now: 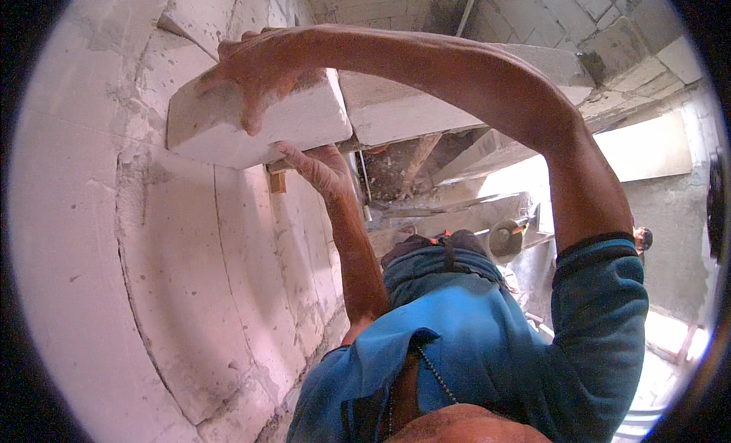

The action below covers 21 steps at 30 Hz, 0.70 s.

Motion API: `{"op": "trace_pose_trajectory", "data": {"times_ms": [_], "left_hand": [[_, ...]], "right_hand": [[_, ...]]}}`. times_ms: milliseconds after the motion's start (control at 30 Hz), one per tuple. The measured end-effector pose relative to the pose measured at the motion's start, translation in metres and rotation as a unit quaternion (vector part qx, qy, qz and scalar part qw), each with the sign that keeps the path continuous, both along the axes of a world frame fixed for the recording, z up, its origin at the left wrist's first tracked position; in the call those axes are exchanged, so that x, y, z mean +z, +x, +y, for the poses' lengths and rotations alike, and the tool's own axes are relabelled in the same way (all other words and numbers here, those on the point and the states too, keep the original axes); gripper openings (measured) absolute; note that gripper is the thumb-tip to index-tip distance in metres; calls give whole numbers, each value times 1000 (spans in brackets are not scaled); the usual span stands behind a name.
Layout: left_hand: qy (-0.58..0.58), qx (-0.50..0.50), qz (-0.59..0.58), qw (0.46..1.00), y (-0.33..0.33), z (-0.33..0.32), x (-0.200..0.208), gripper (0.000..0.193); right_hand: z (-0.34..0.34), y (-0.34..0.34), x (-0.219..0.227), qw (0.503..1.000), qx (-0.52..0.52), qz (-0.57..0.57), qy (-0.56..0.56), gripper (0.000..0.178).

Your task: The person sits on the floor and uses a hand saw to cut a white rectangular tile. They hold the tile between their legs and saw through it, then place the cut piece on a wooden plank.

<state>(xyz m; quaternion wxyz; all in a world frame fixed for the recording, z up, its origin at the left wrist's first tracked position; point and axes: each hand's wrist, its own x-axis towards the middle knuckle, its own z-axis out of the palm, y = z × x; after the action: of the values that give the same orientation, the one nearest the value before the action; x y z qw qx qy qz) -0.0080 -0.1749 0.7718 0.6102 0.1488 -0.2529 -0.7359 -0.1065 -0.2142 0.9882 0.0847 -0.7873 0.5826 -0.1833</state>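
A pale aerated concrete block (293,127) sits at the upper left against the block wall (175,268). My right hand (263,66) reaches across from the right and grips its upper side, thumb pressed down on the face toward me. From below, my left hand (324,169) holds the lower edge near the block's right end; its thumb shows, while most fingers are hidden. Dust coats both hands. A small piece of wood (278,182) sticks out just under the block, beside my left hand. Another pale block (411,108) lies to the right, close to the held one's end.
Wooden boards (464,207) run across below the blocks at the right. A round, pan-like container (505,241) stands lower down. Part of another person (643,239) appears at the far right. A grey wall (670,222) rises beyond, with bright light between.
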Motion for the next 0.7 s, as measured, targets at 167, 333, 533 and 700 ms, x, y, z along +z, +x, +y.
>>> {"op": "trace_pose_trajectory", "data": {"times_ms": [167, 333, 533, 700], "left_hand": [[-12, -61, 72, 995, 13, -16, -10, 95], [75, -100, 122, 985, -7, -9, -16, 88], [62, -70, 162, 982, 6, -7, -16, 77], [138, -76, 65, 985, 25, 2, 14, 83]], "right_hand": [[0, 15, -2, 998, 9, 46, -47, 99], [-1, 4, 4, 995, 20, 95, -23, 101], [3, 15, 4, 996, 28, 85, -11, 101], [0, 21, 19, 993, -20, -78, 89, 100]]}}
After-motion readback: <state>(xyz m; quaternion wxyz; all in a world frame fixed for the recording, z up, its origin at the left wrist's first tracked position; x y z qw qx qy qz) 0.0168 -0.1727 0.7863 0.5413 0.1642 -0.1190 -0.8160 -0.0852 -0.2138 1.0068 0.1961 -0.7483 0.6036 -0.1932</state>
